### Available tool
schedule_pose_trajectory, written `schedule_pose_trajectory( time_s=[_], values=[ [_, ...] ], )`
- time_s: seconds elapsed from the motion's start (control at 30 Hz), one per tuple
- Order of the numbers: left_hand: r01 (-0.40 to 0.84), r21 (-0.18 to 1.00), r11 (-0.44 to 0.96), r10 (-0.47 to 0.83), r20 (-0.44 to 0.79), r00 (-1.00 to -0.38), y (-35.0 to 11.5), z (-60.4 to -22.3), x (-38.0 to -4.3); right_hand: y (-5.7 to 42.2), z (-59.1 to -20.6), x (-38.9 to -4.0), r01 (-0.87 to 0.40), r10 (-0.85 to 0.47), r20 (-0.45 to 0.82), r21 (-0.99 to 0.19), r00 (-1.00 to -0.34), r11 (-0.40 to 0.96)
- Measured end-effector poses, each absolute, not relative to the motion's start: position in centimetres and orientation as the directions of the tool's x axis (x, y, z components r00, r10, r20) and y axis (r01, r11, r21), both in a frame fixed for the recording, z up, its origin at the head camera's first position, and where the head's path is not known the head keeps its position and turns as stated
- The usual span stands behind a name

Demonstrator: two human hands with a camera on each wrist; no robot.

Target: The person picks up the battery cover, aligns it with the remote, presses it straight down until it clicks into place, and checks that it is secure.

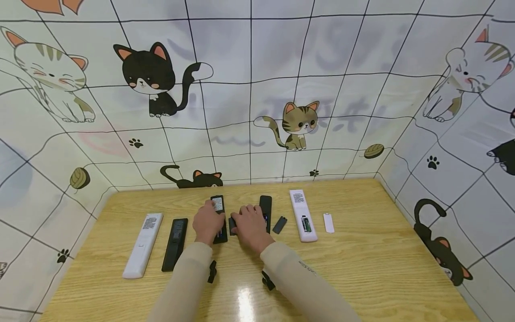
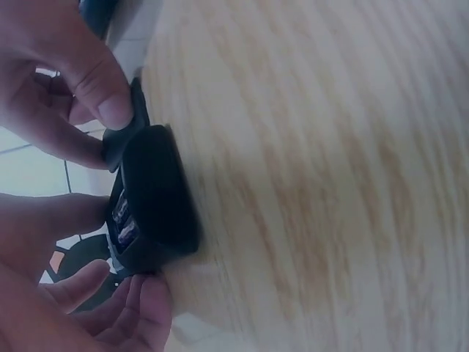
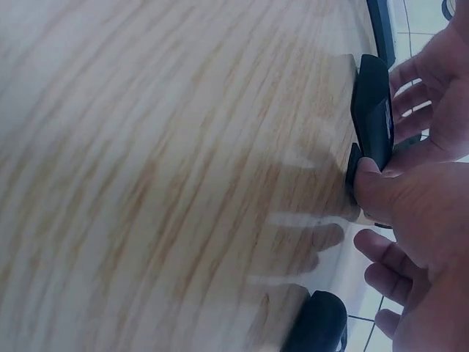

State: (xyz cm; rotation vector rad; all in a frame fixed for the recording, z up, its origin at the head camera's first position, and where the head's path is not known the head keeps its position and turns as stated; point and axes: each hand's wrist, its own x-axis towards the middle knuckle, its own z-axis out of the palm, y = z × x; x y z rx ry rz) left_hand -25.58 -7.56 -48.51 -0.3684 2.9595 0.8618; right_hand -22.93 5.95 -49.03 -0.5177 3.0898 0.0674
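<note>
My left hand holds a black remote control by its sides, the remote lying back up on the table. Its battery compartment is uncovered, and batteries show inside in the left wrist view. Just right of that remote, my right hand pinches a small black battery cover between thumb and fingers. In the right wrist view the cover sits close beside the remote's edge. Partly hidden behind my right hand lies another black remote, with a loose black cover to its right.
A white remote and a black remote lie at the left of the wooden table. To the right, another white remote has its battery compartment uncovered, beside a loose white cover. A cat-patterned wall covering borders the table.
</note>
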Motion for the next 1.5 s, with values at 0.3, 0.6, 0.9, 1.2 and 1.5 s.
schedule_pose_trajectory(
  time_s=[0.3,0.6,0.9,1.2,1.5],
  values=[
    [-0.301,0.626,0.719,-0.251,-0.170,-0.953,-8.0,-49.3,-26.1,5.8,-49.2,-23.1,-0.317,-0.317,-0.013,0.011,-0.948,0.948],
    [-0.298,0.681,0.669,-0.202,-0.219,-0.955,-8.8,-49.8,-26.4,5.6,-48.8,-23.3,-0.306,-0.303,-0.066,0.051,-0.951,0.951],
    [-0.324,0.708,0.627,-0.194,-0.261,-0.946,-8.9,-48.9,-26.0,5.4,-49.2,-23.6,-0.311,-0.306,-0.079,0.069,-0.949,0.948],
    [-0.336,0.736,0.588,-0.196,-0.273,-0.942,-9.1,-48.7,-26.1,5.6,-49.3,-23.6,-0.306,-0.306,0.002,0.014,-0.952,0.952],
    [-0.341,0.788,0.512,-0.212,-0.269,-0.940,-9.9,-49.0,-25.6,6.3,-49.5,-22.7,-0.304,-0.290,0.135,-0.096,-0.947,0.948]
  ],
)
